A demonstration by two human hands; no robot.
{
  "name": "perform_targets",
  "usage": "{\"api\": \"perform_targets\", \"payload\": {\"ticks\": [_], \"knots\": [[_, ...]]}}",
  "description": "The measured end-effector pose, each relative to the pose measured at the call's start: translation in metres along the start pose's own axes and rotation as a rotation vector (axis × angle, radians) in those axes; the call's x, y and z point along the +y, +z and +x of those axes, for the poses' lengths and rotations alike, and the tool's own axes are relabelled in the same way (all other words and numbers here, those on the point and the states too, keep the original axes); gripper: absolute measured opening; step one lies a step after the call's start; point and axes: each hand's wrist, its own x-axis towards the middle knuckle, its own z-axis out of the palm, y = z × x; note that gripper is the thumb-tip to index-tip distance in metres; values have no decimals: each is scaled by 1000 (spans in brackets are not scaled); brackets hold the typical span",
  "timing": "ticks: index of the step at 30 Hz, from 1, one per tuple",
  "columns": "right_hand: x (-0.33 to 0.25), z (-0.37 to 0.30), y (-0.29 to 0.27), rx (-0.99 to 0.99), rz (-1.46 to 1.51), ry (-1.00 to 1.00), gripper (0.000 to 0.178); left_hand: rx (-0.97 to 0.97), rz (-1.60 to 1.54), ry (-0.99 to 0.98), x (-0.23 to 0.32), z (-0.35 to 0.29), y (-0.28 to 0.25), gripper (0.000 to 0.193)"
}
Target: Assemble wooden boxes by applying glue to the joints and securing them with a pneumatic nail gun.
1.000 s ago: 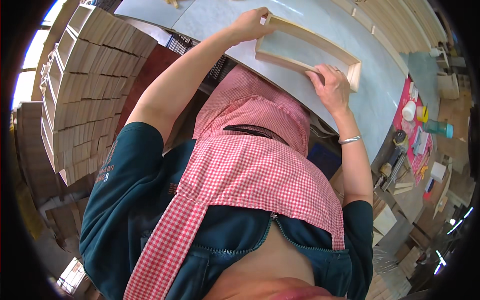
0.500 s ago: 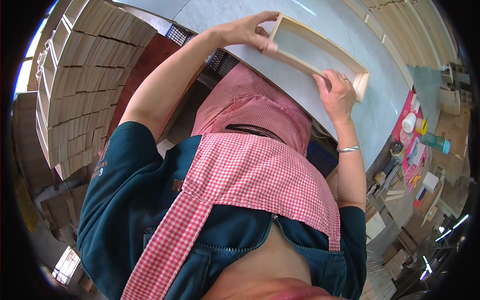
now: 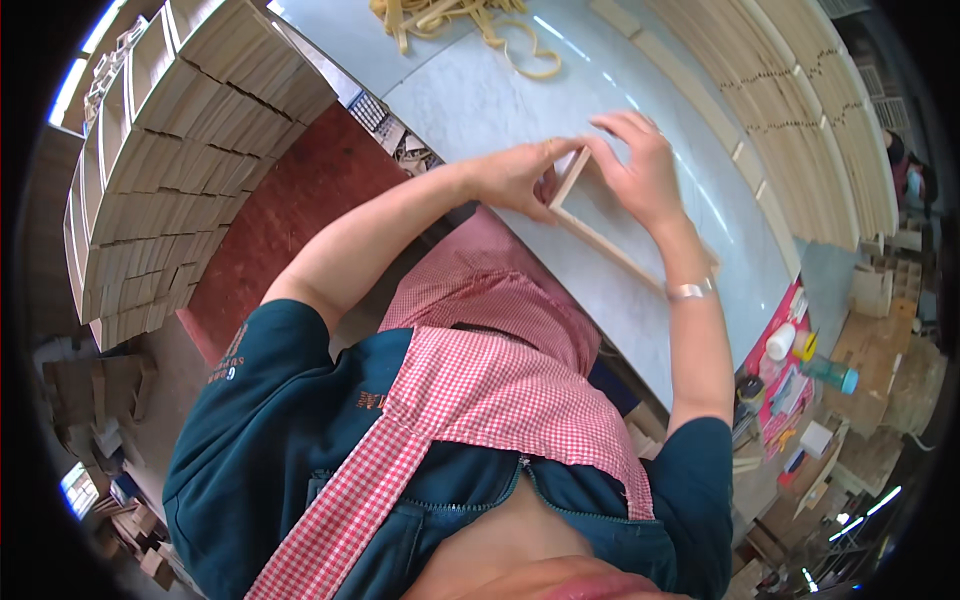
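Observation:
A narrow, rectangular frame of pale wood lies on the grey-white tabletop. It has no visible bottom, and the tabletop shows through it. My left hand is closed round the frame's left end, with the fingers at the near corner. My right hand reaches over the frame to its far left corner. Its thumb is at the corner and its fingers are stretched out, slightly smeared by motion. The right hand and wrist hide much of the frame's far side and right part.
Tan elastic bands lie in a loose heap at the table's far edge. Wooden pieces stand stacked along the far right. Tall wood stacks rise at left. A bottle with a blue cap and small tools sit at right.
My right hand has left the frame's near side and moved left to its far left corner. The frame sits lower in view. The view has shifted, bringing the elastic bands into sight.

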Motion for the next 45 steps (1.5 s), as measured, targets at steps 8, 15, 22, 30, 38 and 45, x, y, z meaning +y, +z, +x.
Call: {"api": "perform_targets", "payload": {"ticks": [8, 15, 22, 30, 38, 45], "knots": [[81, 108, 106, -111, -265, -57, 9, 20, 3, 81, -10, 7, 9, 103], [100, 77, -32, 490, 100, 343, 16, 33, -10, 110, -21, 3, 12, 108], [87, 23, -42, 145, 132, 453, 15, 54, 27, 116, -23, 5, 10, 123], [31, 13, -6, -98, -138, 364, 13, 72, 2, 85, -16, 4, 9, 134], [4, -3, -7, -243, 49, 356, 13, 104, 6, 151, -14, 1, 6, 127], [-36, -32, -2, -213, -139, 391, 14, 54, 130, -15, -4, 6, 0, 107]]}}
